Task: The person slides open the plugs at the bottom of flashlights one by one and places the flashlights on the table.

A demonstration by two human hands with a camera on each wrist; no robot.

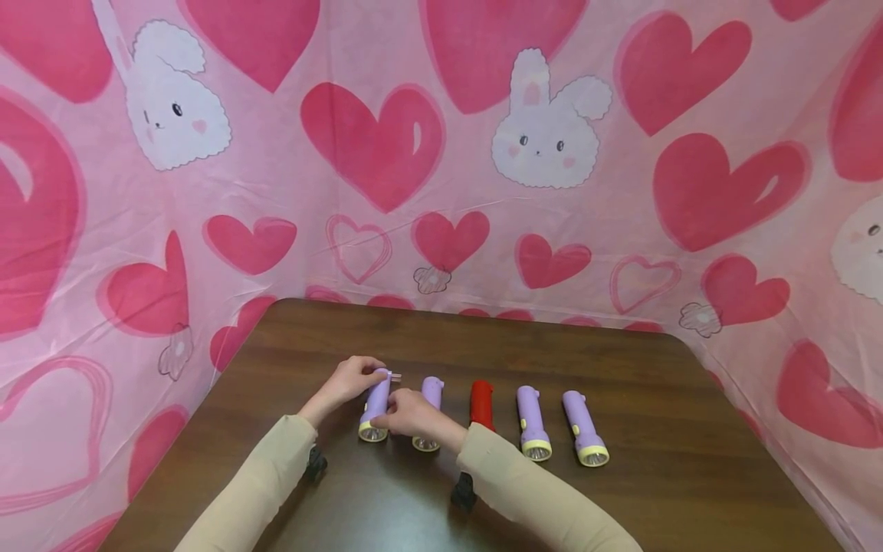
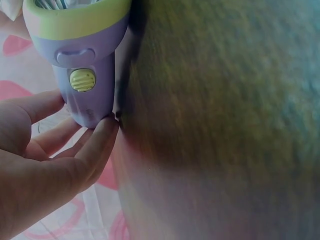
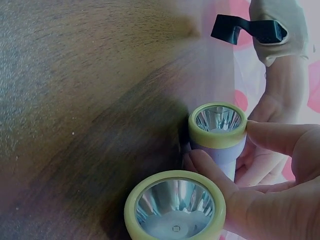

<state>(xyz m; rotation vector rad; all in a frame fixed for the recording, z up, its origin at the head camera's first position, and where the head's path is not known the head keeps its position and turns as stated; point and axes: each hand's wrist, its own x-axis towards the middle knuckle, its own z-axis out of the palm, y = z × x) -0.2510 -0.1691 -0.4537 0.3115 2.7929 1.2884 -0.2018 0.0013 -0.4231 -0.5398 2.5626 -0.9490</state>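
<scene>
A purple flashlight (image 1: pixel 376 400) with a yellow-rimmed head lies leftmost in a row on the table. My left hand (image 1: pixel 350 379) grips its tail end, thumb on one side and fingers on the other in the left wrist view. Two small metal prongs (image 1: pixel 396 377) stick out sideways at that tail. With thumb and a finger, my right hand (image 1: pixel 414 414) pinches the same flashlight's head (image 3: pixel 218 137). A yellow switch button (image 2: pixel 83 80) shows on its barrel. Under and beside my right hand lies a second purple flashlight (image 1: pixel 432 389), partly hidden by that hand.
Farther right on the brown wooden table (image 1: pixel 662 399) lie a red flashlight (image 1: pixel 481 402), its head hidden by my right sleeve, and two more purple flashlights (image 1: pixel 532 418), (image 1: pixel 583 422). Pink heart-patterned cloth (image 1: pixel 372 230) hangs behind the table and along its sides.
</scene>
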